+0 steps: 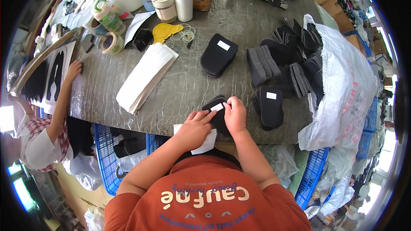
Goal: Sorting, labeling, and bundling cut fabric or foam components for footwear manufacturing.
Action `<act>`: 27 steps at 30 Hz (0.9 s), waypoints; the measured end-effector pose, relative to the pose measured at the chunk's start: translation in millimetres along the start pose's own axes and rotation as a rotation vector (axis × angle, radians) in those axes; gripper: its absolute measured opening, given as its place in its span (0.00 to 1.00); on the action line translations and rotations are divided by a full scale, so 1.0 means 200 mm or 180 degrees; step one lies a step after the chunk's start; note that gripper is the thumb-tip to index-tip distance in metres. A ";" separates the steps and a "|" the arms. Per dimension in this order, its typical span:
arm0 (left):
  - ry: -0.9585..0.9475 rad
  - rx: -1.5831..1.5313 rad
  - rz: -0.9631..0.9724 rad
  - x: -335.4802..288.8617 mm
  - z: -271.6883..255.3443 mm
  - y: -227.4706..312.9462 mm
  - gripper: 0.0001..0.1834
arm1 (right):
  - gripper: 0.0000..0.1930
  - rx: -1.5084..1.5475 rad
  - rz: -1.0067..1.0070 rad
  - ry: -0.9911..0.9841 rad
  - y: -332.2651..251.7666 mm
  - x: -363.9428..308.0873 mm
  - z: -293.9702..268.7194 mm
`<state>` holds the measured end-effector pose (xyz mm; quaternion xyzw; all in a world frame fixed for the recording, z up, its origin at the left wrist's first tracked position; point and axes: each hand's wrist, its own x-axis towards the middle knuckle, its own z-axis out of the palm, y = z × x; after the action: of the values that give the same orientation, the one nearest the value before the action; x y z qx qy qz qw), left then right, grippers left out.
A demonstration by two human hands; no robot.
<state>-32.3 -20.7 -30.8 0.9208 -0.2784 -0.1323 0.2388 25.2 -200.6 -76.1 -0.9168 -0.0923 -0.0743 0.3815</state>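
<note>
At the table's near edge, a black foam pad (pixel 220 123) lies on others in front of me, with a small white label (pixel 217 107) on its top. The fingertips of my left hand (pixel 194 129) reach out flat to the label's left end. My right hand (pixel 236 114) pinches at the label's right end, fingers closed. White paper (pixel 206 144) shows under my left hand and wrist; whether that hand grips it is hidden. Just right is a stack of labelled black pads (pixel 271 108). Farther off is another labelled stack (pixel 219 55).
A white woven sack (pixel 340 85) at right spills black pads (pixel 295 55). Folded white papers (pixel 147 77) lie left. Behind stand a white tumbler (pixel 183 0), a lidded cup (pixel 164 6) and tape rolls (pixel 111 43). A co-worker's hand (pixel 74 70) rests on the table's left side.
</note>
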 end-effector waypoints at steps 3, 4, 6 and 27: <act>-0.0120 -0.0206 -0.0021 -0.05 0.02 -0.03 0.08 | 0.07 0.0199 0.0410 -0.0215 -0.02 0.02 -0.08; -0.0136 -0.0181 -0.0031 -0.06 0.03 -0.04 0.08 | 0.08 0.0381 0.0407 -0.0078 -0.02 0.03 -0.11; -0.0182 -0.0174 -0.0047 -0.05 0.02 -0.05 0.08 | 0.09 0.0512 0.0373 0.0229 0.00 0.04 -0.20; 0.1852 -0.0873 -0.0760 -0.03 -0.09 -0.07 0.11 | 0.16 0.2653 0.1567 -0.1371 -0.23 -0.11 -0.15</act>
<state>-25.1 -0.6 -22.3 0.9054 -0.0685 0.0727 0.4126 -7.9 -191.6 -27.8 -0.6764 0.0277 0.2504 0.6921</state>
